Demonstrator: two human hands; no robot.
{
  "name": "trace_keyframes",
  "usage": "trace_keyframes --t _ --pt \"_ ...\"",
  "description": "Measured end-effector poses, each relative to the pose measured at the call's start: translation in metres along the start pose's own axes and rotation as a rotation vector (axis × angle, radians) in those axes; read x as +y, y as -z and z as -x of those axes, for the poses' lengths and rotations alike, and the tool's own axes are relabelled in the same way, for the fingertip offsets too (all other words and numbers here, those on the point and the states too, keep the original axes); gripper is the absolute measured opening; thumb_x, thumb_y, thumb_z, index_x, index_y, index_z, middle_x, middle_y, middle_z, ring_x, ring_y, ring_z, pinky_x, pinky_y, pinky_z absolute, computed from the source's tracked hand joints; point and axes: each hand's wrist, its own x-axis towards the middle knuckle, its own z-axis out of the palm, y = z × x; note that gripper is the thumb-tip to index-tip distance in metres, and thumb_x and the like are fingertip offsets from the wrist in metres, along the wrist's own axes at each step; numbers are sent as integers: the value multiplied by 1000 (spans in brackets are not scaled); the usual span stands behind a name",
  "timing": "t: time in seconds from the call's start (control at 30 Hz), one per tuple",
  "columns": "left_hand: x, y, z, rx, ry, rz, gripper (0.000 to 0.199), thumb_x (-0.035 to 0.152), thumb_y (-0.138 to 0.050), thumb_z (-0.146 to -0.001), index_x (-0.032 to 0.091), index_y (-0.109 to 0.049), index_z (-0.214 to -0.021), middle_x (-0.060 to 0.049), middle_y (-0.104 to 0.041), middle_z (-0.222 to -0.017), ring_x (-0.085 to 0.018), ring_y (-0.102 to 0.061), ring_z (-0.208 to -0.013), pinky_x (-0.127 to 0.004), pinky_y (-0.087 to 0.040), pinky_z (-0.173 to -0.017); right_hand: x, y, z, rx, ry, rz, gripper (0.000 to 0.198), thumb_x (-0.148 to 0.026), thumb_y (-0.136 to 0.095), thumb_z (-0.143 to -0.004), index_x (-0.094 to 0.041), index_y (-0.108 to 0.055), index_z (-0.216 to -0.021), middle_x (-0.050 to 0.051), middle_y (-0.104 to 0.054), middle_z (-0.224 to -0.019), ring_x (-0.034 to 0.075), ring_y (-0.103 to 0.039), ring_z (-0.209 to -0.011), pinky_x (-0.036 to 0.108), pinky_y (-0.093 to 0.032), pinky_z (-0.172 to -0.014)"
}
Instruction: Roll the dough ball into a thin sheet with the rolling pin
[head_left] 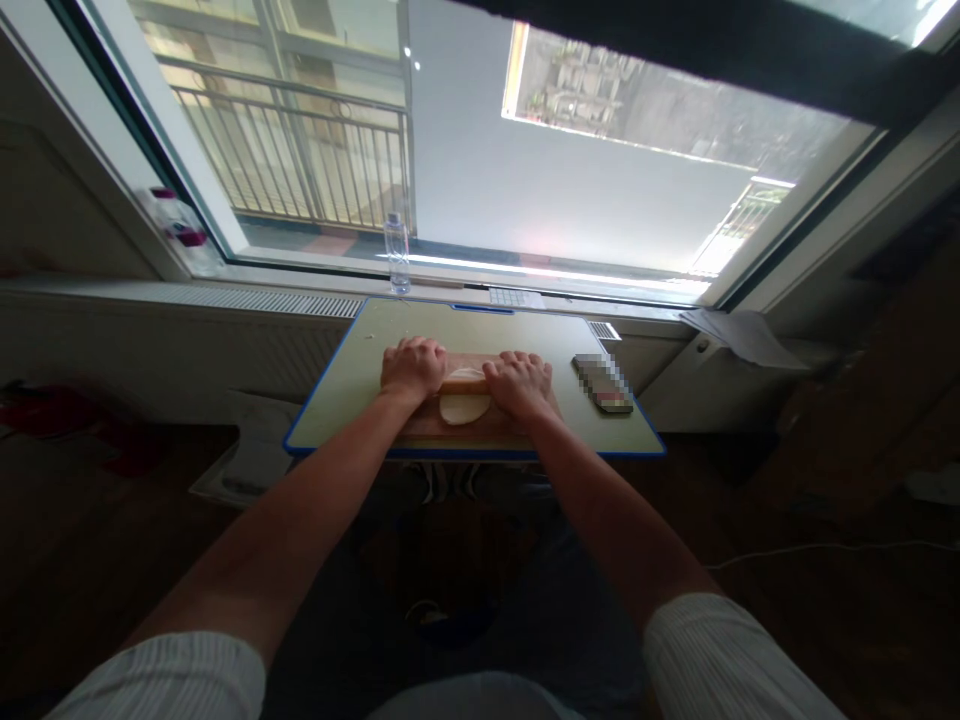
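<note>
A wooden rolling pin [464, 384] lies across a flat round of pale dough [463, 409]. Both rest on a wooden board [495, 424] at the near side of a small table. Wrapped over the pin's left end is my left hand [413, 367], fingers curled. My right hand [519, 382] grips the right end in the same way. Part of the dough shows in front of the pin and a thin edge shows behind it. The ends of the pin are hidden under my hands.
The small table [345, 400] has a blue edge. A phone [602, 383] lies on its right side. On the windowsill stand a clear bottle [397, 255] and, at left, a bottle with a purple cap [180, 230]. Papers [742, 335] lie at the right.
</note>
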Motion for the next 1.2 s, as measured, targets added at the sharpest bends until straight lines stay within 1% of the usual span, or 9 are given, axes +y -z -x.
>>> trace_keyframes --t 0.13,0.27,0.37,0.47,0.63,0.77,0.97,1.07,1.2 --pt "1 -1 22 18 -4 -19 51 41 -30 -107 25 -76 -122 -12 -73 -137 -32 -60 -129 -51 -42 -111 0 7 16 -67 59 45 44 -46 -38 -111 -34 -69 -141 11 -64 -150 36 -47 -140 61 -31 -117" --pt "-2 -7 29 45 -20 -4 51 44 -30 -107 28 -74 -128 -10 -68 -146 -33 -56 -134 -56 -37 -115 -1 11 21 -74 91 89 45 -44 -36 -113 -33 -66 -145 12 -62 -152 37 -46 -140 65 -29 -117" --pt "-4 -9 22 -7 -14 9 51 46 -30 -107 31 -72 -132 -8 -64 -153 -33 -54 -138 -58 -34 -117 0 10 15 -100 115 115 46 -43 -36 -113 -31 -65 -146 14 -63 -150 36 -48 -139 62 -30 -117" --pt "-4 -9 12 -75 5 6 52 46 -29 -107 33 -71 -134 -7 -61 -157 -32 -52 -140 -60 -34 -119 1 8 4 -129 127 102 47 -46 -35 -113 -31 -66 -145 13 -64 -149 34 -51 -138 57 -32 -117" --pt "-3 -6 -3 -166 16 -3 55 48 -26 -106 34 -69 -137 -7 -57 -160 -32 -50 -144 -63 -33 -121 2 7 -14 -148 57 15 54 -59 -35 -110 -29 -70 -140 13 -68 -145 32 -56 -135 49 -38 -115" --pt "-4 -5 -15 -264 22 -13 58 52 -26 -104 35 -64 -144 -7 -54 -163 -35 -48 -147 -64 -34 -121 3 6 -25 -182 11 -41 62 -67 -37 -105 -29 -69 -142 12 -67 -147 36 -57 -135 52 -41 -114" --pt "-8 -8 -30 -299 28 -20 63 56 -27 -103 36 -55 -156 -7 -47 -170 -36 -44 -151 -65 -34 -123 5 0 -43 -245 -17 -80 65 -74 -39 -101 -32 -72 -139 10 -67 -149 39 -56 -138 58 -41 -115" --pt "-8 -10 -37 -314 35 -21 64 57 -26 -103 36 -57 -154 -8 -48 -169 -37 -45 -151 -67 -34 -122 6 -4 -51 -257 -26 -102 68 -76 -39 -99 -31 -74 -136 11 -67 -149 41 -56 -137 62 -40 -115" --pt "-8 -11 -46 -314 46 -19 62 56 -27 -102 37 -61 -151 -9 -51 -167 -38 -48 -149 -68 -36 -120 5 -7 -59 -251 -44 -129 70 -76 -41 -99 -28 -72 -139 13 -66 -151 40 -54 -139 61 -38 -116"
